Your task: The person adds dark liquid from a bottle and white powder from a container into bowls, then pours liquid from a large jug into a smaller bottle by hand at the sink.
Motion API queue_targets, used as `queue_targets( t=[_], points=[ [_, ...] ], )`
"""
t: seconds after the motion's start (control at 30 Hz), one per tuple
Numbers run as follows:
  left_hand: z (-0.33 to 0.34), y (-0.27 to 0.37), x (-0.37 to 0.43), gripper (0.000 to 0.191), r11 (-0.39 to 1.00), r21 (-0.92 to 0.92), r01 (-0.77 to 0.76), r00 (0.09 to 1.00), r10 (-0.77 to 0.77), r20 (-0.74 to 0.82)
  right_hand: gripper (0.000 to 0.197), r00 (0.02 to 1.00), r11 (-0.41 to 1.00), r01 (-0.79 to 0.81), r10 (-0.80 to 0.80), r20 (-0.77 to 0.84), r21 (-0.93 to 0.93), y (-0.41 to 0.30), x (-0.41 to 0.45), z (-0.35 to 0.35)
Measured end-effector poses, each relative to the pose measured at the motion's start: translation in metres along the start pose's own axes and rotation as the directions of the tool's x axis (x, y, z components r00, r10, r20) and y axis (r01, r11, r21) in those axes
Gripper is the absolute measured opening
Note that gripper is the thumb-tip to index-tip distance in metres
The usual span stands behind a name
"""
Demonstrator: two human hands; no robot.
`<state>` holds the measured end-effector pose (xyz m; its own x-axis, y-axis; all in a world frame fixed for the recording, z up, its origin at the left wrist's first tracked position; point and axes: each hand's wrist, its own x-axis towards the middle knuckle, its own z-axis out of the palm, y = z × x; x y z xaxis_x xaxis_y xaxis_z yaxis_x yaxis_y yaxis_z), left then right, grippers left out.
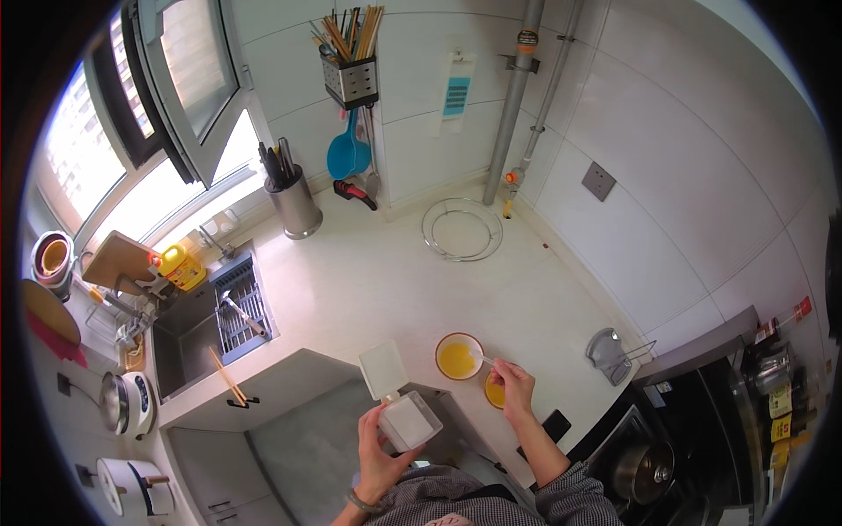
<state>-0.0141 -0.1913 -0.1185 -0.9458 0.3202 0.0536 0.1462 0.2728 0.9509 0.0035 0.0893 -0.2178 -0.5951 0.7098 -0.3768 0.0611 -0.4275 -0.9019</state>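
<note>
My left hand (375,460) holds a small clear plastic box (427,437) with a white substance inside. Its lid (383,369) is flipped up on the far side. The box is held in front of the counter's edge. My right hand (518,389) pinches a small pale spoon (485,359), whose tip is at a bowl (459,334) of yellow liquid (454,360). Whether the tip touches the liquid is hard to tell. Partly hidden under my right hand stands a second, smaller bowl (487,398), also with yellow liquid in it.
A black phone (556,426) lies right of my right forearm. Beyond it a lidded pot (641,473) stands on the stove. Chopsticks (227,375) rest across the counter edge beside the sink (184,348). Farther back are a wire ring stand (462,202) and a metal knife holder (294,207).
</note>
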Motion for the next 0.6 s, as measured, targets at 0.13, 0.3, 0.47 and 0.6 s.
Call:
queue_targets(
  t=[0.13,0.3,0.47,0.6],
  points=[
    [-0.005,-0.003,0.001,0.091,1.000,0.006,0.025,1.000,-0.025,-0.014,0.021,1.000,1.000,-0.002,0.002,0.015,-0.017,0.008,0.009,0.002],
    [-0.005,-0.005,0.004,0.090,1.000,0.007,0.025,1.000,-0.025,-0.016,0.021,0.999,0.999,-0.040,0.040,-0.009,-0.001,0.011,0.012,-0.002],
    [-0.001,-0.004,0.009,0.090,0.999,-0.032,0.031,0.999,-0.031,0.008,0.021,0.998,0.998,-0.056,0.056,-0.014,0.008,0.015,0.019,-0.008],
    [0.000,-0.003,0.011,0.090,0.999,-0.041,0.027,0.999,-0.027,0.021,0.023,0.999,0.999,-0.026,0.025,-0.026,-0.036,0.018,0.019,-0.007]
  ],
)
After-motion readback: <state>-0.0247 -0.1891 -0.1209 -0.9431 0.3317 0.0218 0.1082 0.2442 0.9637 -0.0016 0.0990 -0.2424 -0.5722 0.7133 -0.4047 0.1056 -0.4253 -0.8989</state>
